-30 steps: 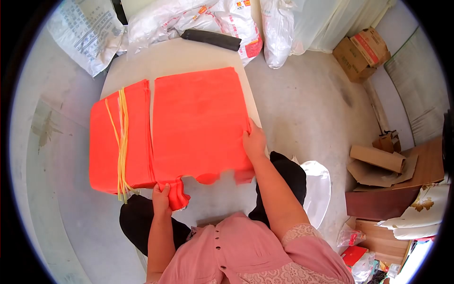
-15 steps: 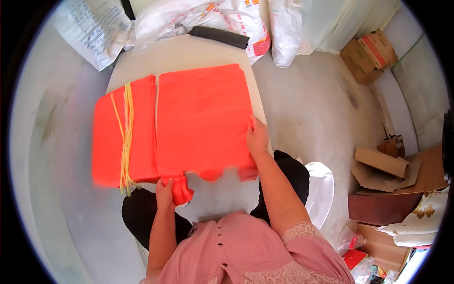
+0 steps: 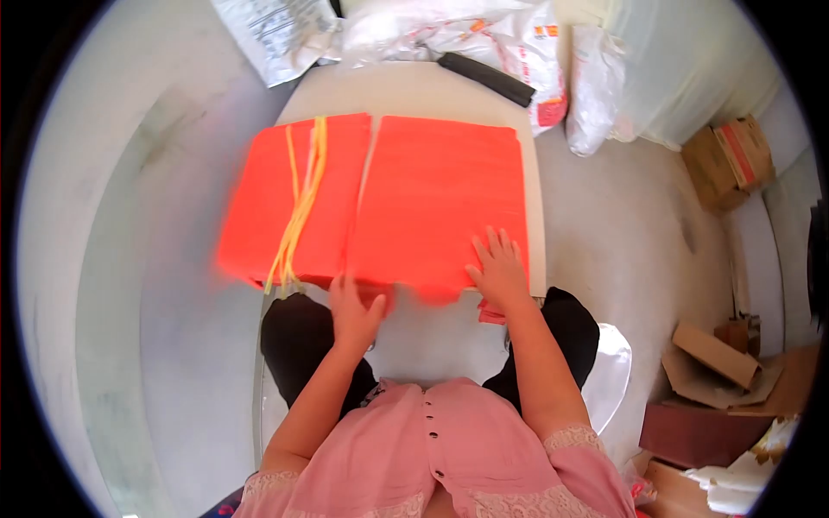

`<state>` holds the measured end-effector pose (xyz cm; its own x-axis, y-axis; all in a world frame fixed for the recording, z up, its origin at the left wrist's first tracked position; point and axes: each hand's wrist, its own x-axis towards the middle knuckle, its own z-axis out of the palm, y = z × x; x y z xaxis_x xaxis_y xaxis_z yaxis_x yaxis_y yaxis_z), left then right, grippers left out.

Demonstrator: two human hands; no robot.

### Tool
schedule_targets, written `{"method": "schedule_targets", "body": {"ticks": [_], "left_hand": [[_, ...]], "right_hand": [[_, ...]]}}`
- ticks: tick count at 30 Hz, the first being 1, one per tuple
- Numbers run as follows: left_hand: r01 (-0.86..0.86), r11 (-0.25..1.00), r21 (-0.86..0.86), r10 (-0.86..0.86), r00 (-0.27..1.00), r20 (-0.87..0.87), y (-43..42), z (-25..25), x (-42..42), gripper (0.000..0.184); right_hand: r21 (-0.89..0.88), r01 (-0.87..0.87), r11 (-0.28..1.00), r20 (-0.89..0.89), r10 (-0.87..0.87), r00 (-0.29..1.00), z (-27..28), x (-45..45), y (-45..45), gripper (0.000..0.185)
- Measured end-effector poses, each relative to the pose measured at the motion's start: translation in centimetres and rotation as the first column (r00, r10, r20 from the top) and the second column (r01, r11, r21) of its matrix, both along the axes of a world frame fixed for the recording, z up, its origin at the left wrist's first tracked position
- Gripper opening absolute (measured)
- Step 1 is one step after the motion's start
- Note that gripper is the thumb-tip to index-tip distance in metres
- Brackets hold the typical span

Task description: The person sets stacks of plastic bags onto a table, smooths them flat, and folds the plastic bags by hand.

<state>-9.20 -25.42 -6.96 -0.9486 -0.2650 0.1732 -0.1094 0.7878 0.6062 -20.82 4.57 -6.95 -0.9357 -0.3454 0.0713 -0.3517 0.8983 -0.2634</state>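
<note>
We had red fabric mostly flat on desk; six-o'clock edge not yet flat. Right hand spread at four o'clock; left hand at seven, grip we couldn't tell.

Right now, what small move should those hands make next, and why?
Probably smooth the near edge of the red cloth on the right with the left hand: that edge looks uneven at the table's near side, the left hand is by its near left corner, and the right hand lies spread on top.
</note>
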Motion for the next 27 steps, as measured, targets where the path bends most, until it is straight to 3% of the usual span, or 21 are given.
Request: {"method": "schedule_targets", "body": {"ticks": [2,8,14,17,20,23,27], "left_hand": [[0.125,0.991,-0.047,-0.125,0.992,-0.009,-0.2,1.0,-1.0,0.073],[0.185,0.977,-0.107,-0.159,0.963,0.218,-0.9,1.1,-8.1,0.073],[0.277,0.929,-0.245,-0.212,0.942,0.26,-0.3,-0.4,-11.0,0.078],[0.293,0.945,-0.143,-0.252,0.935,0.251,-0.9,0.0,-10.9,0.08],[0.248,0.969,0.008,-0.247,0.961,0.127,-3.5,-0.1,-11.7,0.08],[-0.124,0.927,-0.354,0.128,0.992,-0.012,-6.8,1.6,-12.1,0.078],[-0.29,0.904,-0.314,0.354,0.92,0.17,-13.2,1.6,-11.6,0.066]], "right_hand": [[0.029,0.003,1.0,-0.001,-0.003,1.0,-0.3,-0.1,0.0,0.065],[0.105,0.045,0.993,0.04,-0.049,0.998,0.5,0.0,-0.7,0.066],[0.104,0.099,0.99,0.052,-0.104,0.993,1.3,0.0,-1.0,0.066],[0.098,0.106,0.99,0.018,-0.108,0.994,0.6,-0.2,-1.0,0.066],[0.111,0.1,0.989,0.001,-0.101,0.995,0.0,-0.3,-0.8,0.067],[0.142,0.104,0.984,0.031,-0.11,0.993,0.6,-0.1,-1.0,0.066],[0.145,0.103,0.984,0.031,-0.109,0.994,0.4,-0.3,-0.9,0.065]]}}
